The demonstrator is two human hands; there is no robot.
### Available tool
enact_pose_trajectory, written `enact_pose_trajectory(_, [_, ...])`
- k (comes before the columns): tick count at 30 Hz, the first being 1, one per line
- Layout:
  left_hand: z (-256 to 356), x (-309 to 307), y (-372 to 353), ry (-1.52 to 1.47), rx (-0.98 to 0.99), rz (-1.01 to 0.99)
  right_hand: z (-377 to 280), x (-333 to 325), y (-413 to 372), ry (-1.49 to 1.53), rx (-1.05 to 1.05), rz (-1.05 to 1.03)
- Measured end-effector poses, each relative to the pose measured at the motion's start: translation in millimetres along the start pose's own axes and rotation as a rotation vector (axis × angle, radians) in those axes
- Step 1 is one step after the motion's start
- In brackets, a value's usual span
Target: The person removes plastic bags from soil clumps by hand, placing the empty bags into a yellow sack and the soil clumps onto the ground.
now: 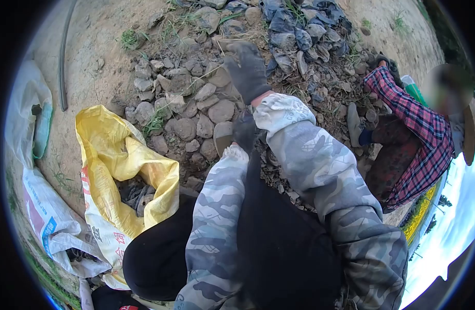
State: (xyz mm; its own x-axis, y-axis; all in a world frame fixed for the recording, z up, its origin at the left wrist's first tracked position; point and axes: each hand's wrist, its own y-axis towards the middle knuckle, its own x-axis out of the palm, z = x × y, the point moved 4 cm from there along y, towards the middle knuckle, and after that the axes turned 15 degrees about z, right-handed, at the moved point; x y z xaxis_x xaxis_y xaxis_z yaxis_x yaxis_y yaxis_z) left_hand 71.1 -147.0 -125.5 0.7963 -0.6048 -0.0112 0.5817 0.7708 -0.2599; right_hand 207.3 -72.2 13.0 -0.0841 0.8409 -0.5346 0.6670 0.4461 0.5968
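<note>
My right hand [246, 70], in a dark grey glove, reaches over the far part of a heap of stones [183, 129]. Its fingers look bent together, and whatever they hold, if anything, is hidden. A thin dry stalk [205, 76] runs from near its fingertips down to the left. Close to my body, my left hand [244, 133] wears a dark glove beside the toe of a brown shoe [223, 137]. The fingers of that hand are lost in shadow, so I cannot make out their shape.
An open yellow-lined sack [100, 155] with dark scraps inside stands at left. White sacks [67, 232] lie beyond it. Crumpled dark plastic sheeting [284, 41] covers stones at the far side. A person in a plaid shirt [418, 113] crouches at right. A hose [64, 62] lies upper left.
</note>
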Motion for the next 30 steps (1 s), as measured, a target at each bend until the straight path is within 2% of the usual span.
enact_pose_trajectory(1, [4,1,-1,0.152,0.031,-0.015,33,-21,-5,-0.150,0.032,0.032])
enact_pose_trajectory(2, [15,1,0,-0.109,-0.115,-0.088,55,-47,-7,-0.266,0.044,0.119])
enact_pose_trajectory(3, [25,-1,-2,-0.366,-0.261,-0.164,73,-69,-8,-0.381,0.150,0.154])
enact_pose_trajectory(4, [25,-5,-2,-0.367,-0.263,-0.163,91,-89,-10,-0.494,0.261,0.191])
enact_pose_trajectory(6, [51,-13,-9,0.127,0.665,-0.117,134,-112,-20,-0.844,0.309,0.149])
enact_pose_trajectory(7, [46,-9,-8,0.131,0.667,-0.122,152,-124,-23,-0.843,0.315,0.153])
enact_pose_trajectory(9, [15,2,1,-0.227,0.013,-0.197,180,-134,-32,-0.473,0.619,-0.043])
enact_pose_trajectory(10, [12,3,1,-0.221,0.008,-0.201,179,-139,-34,-0.480,0.528,0.026])
enact_pose_trajectory(11, [12,2,2,-0.166,0.099,-0.217,180,-144,-40,-0.483,0.539,0.023])
enact_pose_trajectory(12, [14,1,0,-0.116,0.212,-0.240,174,-152,-48,-0.405,0.424,0.089])
enact_pose_trajectory(13, [14,1,0,-0.114,0.201,-0.245,172,-158,-54,-0.332,0.319,0.132])
enact_pose_trajectory(15, [14,2,0,-0.154,0.130,-0.228,159,-170,-72,-0.275,0.367,0.121])
enact_pose_trajectory(17, [15,2,1,-0.148,0.122,-0.253,125,-184,-95,0.310,0.808,0.263])
enact_pose_trajectory(18, [15,2,2,-0.143,0.124,-0.271,121,-193,-109,0.303,0.817,0.265])
enact_pose_trajectory(19, [12,1,1,-0.143,0.139,-0.284,124,-198,-138,0.317,1.014,0.219])
enact_pose_trajectory(20, [13,1,2,-0.003,0.250,-0.298,131,-199,-160,0.322,1.226,0.154])
enact_pose_trajectory(21, [13,-1,1,0.137,0.361,-0.310,145,-205,-177,0.319,1.234,0.155])
enact_pose_trajectory(22, [38,-9,-8,0.310,0.840,-0.221,165,-209,-194,0.215,1.192,-0.017])
enact_pose_trajectory(23, [39,-7,-9,0.314,0.834,-0.222,174,-209,-204,0.113,1.141,-0.189])
enact_pose_trajectory(25, [27,-3,-3,-0.032,0.251,-0.262,158,-209,-187,0.108,1.157,-0.231])
enact_pose_trajectory(27, [44,-4,-5,-0.048,0.240,-0.251,135,-205,-162,0.415,1.178,0.000])
enact_pose_trajectory(28, [51,-4,-4,-0.066,0.236,-0.239,153,-198,-162,0.399,1.228,-0.148])
enact_pose_trajectory(29, [54,-2,-5,-0.067,0.232,-0.240,167,-195,-163,0.396,1.231,-0.148])
enact_pose_trajectory(30, [49,1,-5,-0.182,0.018,-0.242,172,-194,-158,0.136,1.111,-0.139])
